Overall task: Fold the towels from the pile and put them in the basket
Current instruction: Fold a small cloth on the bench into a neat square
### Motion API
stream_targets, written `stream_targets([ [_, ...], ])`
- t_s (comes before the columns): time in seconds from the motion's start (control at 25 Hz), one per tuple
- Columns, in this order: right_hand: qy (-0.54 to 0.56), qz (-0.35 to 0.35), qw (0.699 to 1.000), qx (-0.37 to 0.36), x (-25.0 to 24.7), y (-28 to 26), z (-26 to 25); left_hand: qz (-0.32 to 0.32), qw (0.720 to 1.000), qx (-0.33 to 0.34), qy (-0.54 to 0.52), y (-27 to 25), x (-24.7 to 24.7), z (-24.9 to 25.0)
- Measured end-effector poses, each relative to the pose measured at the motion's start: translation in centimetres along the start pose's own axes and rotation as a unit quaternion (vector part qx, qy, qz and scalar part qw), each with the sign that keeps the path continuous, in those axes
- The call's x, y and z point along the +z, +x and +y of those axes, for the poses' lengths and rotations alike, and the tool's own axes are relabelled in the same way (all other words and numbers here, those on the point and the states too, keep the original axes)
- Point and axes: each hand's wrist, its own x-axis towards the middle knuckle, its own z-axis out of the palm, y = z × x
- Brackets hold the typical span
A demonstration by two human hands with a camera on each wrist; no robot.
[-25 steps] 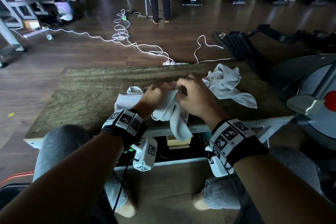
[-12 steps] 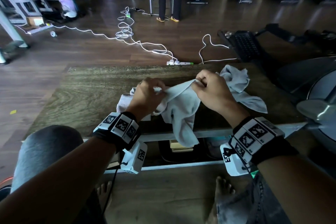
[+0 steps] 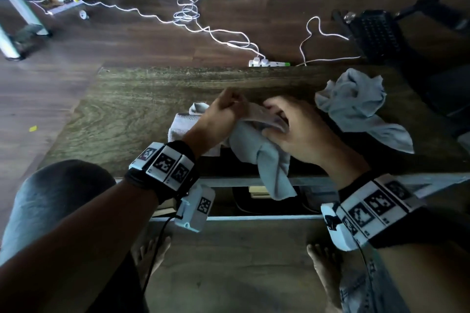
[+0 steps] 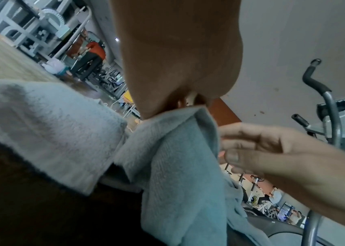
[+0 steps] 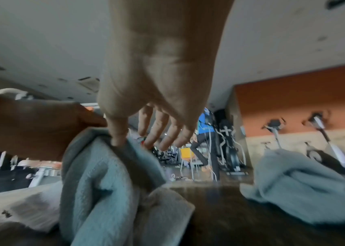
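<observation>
A grey-blue towel [image 3: 269, 168] is bunched between both hands over the wooden table [image 3: 127, 114], and its lower end hangs past the near edge. My left hand [image 3: 235, 100] pinches its top edge, seen close in the left wrist view [image 4: 186, 102]. My right hand [image 3: 276, 122] holds the towel beside it. The thumb digs into a fold [image 5: 117, 139] while the other fingers hang loose. Under the held towel [image 4: 177, 166] lies a white folded towel [image 3: 178, 127]. No basket is identifiable.
A crumpled grey towel [image 3: 356, 104] lies on the table to the right, also in the right wrist view [image 5: 304, 183]. White cables and a power strip [image 3: 267, 62] lie on the floor beyond the far edge. Gym machines stand around. My knees and bare feet are below the table.
Half a second ago my hands held the towel's top edge stretched apart. They have now come together at the table's middle, and the towel hangs bunched. The view has tilted downward.
</observation>
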Motion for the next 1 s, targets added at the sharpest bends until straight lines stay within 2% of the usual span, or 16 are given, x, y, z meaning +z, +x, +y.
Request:
stream_targets([
  [0.08,0.003,0.017,1.000,-0.026,0.4,0.9,-0.2,-0.047,0.998,-0.027,-0.025,0.1,0.0,0.7],
  [0.16,-0.020,0.030,0.999,-0.040,0.4,2.2,0.1,-0.079,0.997,-0.009,0.007,0.4,0.1,0.6],
  [0.24,-0.054,0.018,0.998,-0.041,0.6,2.8,0.6,-0.079,0.995,0.018,0.064,0.6,0.2,-0.1],
  [0.4,-0.052,-0.030,0.998,-0.029,1.7,2.9,-0.3,-0.083,0.991,0.059,0.092,0.6,-0.1,-0.6],
  [0.52,-0.088,-0.027,0.995,-0.033,2.4,3.0,-0.9,-0.103,0.984,0.087,0.118,0.0,-0.7,-0.5],
  [0.68,-0.082,0.020,0.995,-0.055,2.4,3.1,-1.6,-0.028,0.981,0.115,0.152,0.0,-1.3,-1.0],
  [0.84,-0.046,0.078,0.996,-0.027,1.9,3.1,-2.5,0.075,0.952,0.147,0.258,0.1,-2.9,-1.7],
  [0.92,-0.038,0.110,0.993,-0.016,1.6,3.0,-2.6,0.096,0.952,0.145,0.253,0.3,-3.5,-1.9],
  [1.0,-0.060,0.168,0.984,-0.026,1.3,3.0,-2.3,0.085,0.968,0.134,0.195,0.4,-3.8,-1.9],
])
